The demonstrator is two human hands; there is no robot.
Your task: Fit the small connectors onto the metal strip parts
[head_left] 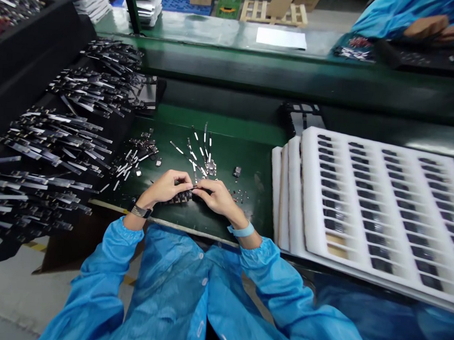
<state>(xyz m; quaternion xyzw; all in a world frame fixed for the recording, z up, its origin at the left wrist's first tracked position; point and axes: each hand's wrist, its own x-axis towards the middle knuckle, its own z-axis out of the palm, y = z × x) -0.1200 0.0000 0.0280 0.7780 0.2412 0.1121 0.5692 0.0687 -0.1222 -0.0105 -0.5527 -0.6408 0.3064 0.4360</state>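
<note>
My left hand (170, 186) and my right hand (213, 193) meet near the front edge of the green work surface (247, 136). Fingers of both hands pinch a small dark part (193, 187) between them; it is too small to name. Just under the hands lies a row of small dark components (180, 197). Beyond them, several thin flex cables (203, 146) with white strips fan out beside small metallic modules (211, 167). A single small black module (237, 171) sits to the right, and tiny loose bits (240, 196) are scattered near my right hand.
Black trays at left hold dense piles of flex cables (63, 138). A heap of small parts (143, 146) lies left of my hands. White foam trays (306, 193) with dark parts in slots are stacked at right. Across the bench, a co-worker's hands (429, 28) are over a black tray.
</note>
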